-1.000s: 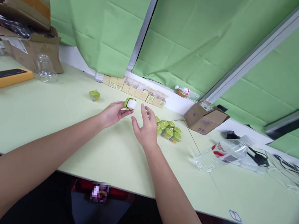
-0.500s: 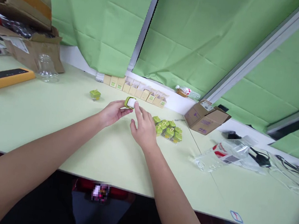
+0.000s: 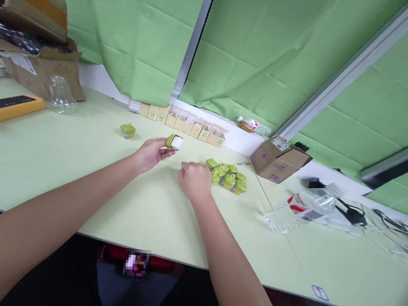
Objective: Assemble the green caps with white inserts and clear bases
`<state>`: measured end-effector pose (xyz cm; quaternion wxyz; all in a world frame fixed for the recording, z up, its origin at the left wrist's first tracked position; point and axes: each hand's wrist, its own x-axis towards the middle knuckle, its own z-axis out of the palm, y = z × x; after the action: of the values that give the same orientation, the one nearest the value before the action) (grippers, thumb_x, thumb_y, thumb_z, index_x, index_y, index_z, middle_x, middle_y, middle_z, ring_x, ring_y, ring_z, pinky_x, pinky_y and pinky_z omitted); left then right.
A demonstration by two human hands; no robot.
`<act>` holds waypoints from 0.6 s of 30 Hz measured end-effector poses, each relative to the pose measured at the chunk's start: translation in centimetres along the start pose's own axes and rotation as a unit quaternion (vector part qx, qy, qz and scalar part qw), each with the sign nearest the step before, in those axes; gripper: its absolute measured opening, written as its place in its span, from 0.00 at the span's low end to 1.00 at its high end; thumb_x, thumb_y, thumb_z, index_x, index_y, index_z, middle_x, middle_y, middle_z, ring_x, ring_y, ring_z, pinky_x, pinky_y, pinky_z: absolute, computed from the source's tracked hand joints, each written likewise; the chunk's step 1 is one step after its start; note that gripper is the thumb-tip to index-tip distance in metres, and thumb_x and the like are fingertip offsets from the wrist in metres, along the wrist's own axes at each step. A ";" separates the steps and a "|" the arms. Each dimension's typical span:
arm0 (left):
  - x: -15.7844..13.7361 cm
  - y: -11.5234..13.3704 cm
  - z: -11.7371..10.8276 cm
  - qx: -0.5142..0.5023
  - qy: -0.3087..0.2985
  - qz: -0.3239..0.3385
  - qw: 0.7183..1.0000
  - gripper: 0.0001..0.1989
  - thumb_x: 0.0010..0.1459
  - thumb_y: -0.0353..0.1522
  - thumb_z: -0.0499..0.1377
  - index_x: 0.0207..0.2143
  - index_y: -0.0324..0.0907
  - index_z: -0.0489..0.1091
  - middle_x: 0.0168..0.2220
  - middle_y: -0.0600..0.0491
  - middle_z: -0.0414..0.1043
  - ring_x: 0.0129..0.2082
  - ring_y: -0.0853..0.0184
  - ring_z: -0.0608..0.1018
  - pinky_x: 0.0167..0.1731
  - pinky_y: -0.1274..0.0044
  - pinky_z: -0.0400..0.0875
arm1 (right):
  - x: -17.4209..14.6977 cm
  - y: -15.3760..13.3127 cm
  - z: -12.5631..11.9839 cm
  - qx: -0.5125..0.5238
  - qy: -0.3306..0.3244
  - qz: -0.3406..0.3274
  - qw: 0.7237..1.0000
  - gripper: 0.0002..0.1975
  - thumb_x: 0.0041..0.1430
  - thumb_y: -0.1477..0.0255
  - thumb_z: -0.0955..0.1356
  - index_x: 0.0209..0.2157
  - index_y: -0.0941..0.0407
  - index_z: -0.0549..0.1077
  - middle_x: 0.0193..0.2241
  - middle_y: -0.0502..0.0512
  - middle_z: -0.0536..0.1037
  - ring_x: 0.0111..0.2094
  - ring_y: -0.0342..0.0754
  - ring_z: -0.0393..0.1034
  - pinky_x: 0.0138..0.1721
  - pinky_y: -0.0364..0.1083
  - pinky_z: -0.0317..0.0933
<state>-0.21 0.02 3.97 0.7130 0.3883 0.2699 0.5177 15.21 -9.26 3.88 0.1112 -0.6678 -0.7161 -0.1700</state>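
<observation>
My left hand (image 3: 149,155) holds a small green case (image 3: 171,141) by its side, above the table. A white block-like piece (image 3: 177,143) sits in the case, its face turned to the right. My right hand (image 3: 195,178) is apart from the case, lower and to the right, with its fingers curled in; what they hold, if anything, is hidden. Just beyond its knuckles stands a cluster of several small green-lidded containers (image 3: 228,179) with clear bases and loops on top. Left of my left hand, a single green-lidded container (image 3: 127,130) rests by itself.
Several small open cartons (image 3: 181,121) line the wall. A cardboard box (image 3: 277,158) and a large clear bottle (image 3: 299,210) lie to the right, near black cables (image 3: 353,213). At left are a clear jar (image 3: 62,96), a yellow-edged device (image 3: 9,109) and stacked cardboard boxes (image 3: 45,73).
My right hand has come away from the white piece, moved down and curled its fingers. The green case stays in my left hand, slightly shifted and turned.
</observation>
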 end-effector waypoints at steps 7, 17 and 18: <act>-0.1 -0.2 -0.1 0.065 -0.020 0.021 0.997 0.10 0.53 0.32 0.65 0.36 0.34 0.77 0.35 0.45 0.79 0.28 0.70 0.78 0.32 0.80 0.76 | 0.0 0.3 -0.2 0.176 0.106 0.038 0.978 0.25 0.66 0.70 0.59 0.63 0.56 0.60 0.41 0.60 0.80 0.36 0.51 0.73 0.39 0.47 0.63; -0.7 -0.1 0.2 0.332 -0.099 0.124 0.930 0.16 0.50 0.42 0.67 0.28 0.36 0.75 0.24 0.51 0.74 0.21 0.70 0.74 0.25 0.76 0.72 | 1.2 0.4 1.5 0.611 -0.010 0.115 0.783 0.24 0.57 0.55 0.69 0.50 0.54 0.71 0.42 0.57 0.77 0.35 0.47 0.75 0.30 0.46 0.71; -0.7 -0.2 0.1 0.347 -0.112 0.131 0.922 0.16 0.50 0.42 0.66 0.28 0.36 0.75 0.23 0.51 0.74 0.21 0.70 0.74 0.24 0.76 0.71 | 1.3 0.4 1.5 0.626 -0.022 0.118 0.771 0.24 0.54 0.55 0.70 0.49 0.54 0.72 0.40 0.56 0.77 0.34 0.47 0.74 0.30 0.46 0.72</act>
<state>-0.20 -0.70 3.84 0.4849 0.6987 0.2976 0.4337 15.63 -7.47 3.01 0.5079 -0.5331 -0.5821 0.3450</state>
